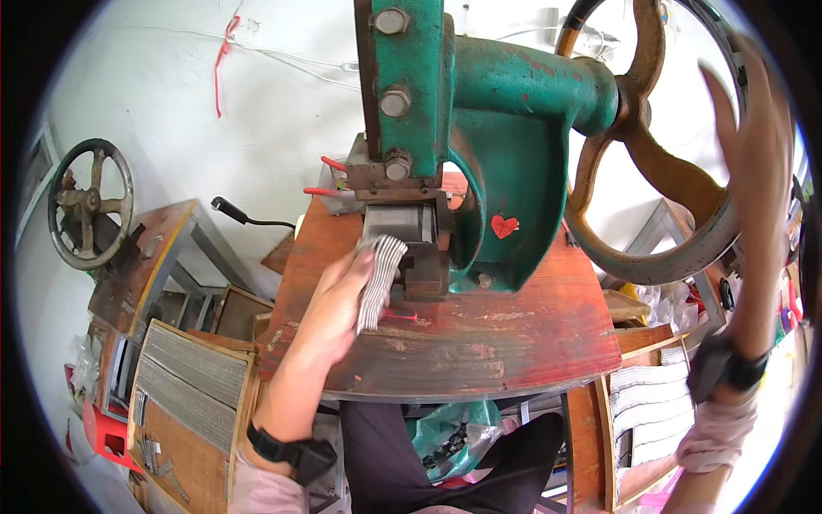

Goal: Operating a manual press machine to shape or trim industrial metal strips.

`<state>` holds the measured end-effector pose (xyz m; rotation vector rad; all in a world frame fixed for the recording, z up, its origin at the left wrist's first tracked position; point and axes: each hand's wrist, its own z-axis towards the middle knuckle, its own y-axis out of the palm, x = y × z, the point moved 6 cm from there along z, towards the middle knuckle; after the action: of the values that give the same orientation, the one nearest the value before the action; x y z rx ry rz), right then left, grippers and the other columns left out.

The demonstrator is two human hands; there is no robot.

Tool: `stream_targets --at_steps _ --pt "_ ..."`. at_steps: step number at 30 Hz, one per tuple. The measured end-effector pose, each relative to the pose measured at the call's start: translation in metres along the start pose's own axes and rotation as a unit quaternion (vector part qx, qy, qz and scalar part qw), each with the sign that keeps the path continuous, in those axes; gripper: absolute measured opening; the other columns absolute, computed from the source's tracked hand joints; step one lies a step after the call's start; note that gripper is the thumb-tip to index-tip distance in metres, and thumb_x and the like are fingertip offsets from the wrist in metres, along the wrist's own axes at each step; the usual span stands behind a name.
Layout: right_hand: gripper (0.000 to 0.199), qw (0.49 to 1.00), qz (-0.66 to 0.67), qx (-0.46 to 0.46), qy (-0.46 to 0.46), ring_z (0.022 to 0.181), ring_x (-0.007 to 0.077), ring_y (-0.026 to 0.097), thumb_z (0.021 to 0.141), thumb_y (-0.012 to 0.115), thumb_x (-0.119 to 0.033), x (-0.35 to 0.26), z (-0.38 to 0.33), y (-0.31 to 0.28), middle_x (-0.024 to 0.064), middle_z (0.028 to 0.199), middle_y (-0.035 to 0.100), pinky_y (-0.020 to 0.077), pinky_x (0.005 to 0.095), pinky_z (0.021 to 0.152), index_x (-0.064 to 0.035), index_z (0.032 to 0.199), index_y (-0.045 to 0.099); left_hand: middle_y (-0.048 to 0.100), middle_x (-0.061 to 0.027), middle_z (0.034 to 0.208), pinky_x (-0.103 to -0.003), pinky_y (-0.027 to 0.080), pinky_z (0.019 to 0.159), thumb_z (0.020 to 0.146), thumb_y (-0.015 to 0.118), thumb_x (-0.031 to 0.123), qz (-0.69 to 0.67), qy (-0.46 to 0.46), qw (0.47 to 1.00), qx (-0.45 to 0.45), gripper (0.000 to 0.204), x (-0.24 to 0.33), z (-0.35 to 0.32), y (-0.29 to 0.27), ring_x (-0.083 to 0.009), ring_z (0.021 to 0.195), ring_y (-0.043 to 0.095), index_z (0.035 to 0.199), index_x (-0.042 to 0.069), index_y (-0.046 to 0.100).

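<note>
My left hand holds a flat bundle of thin grey metal strips on edge, pressed against the die block of a green hand press. The press stands on a worn red wooden table. My right hand is raised at the right, blurred, its fingers on the rim of the press's big rusty flywheel. A red heart mark sits on the press body.
A wooden tray of stacked grey strips lies at lower left. Another tray of strips sits at lower right. A second press with a dark handwheel stands at the left. A green plastic bag lies under the table.
</note>
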<state>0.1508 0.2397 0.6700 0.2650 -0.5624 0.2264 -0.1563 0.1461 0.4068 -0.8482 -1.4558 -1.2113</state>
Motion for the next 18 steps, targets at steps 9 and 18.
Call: stream_targets --at_steps 9,18 --pt "0.031 0.757 0.49 -0.329 0.28 0.103 0.0377 0.049 0.076 0.067 -0.005 -0.201 -0.208 -0.057 0.0199 0.107 0.052 0.0417 0.045 0.089 0.0018 0.105 0.058 0.05 -0.0239 0.122 -0.033 0.049 0.057 0.095 0.046 0.029 -0.414 -0.12 0.893 -0.129 0.056 -0.075 -0.085 0.029 -0.0298 0.08 0.061 0.14 0.0 0.03" --pt "0.034 0.724 0.455 -0.404 0.323 0.101 0.0396 0.049 0.079 0.069 -0.014 -0.232 -0.247 -0.056 0.0221 0.105 0.052 0.0424 0.0438 0.089 0.0033 0.105 0.056 0.051 -0.0274 0.12 -0.03 0.047 0.057 0.094 0.048 0.032 -0.372 -0.273 0.883 -0.084 0.058 -0.148 -0.129 0.053 -0.0267 0.079 0.059 0.136 -0.006 0.035"
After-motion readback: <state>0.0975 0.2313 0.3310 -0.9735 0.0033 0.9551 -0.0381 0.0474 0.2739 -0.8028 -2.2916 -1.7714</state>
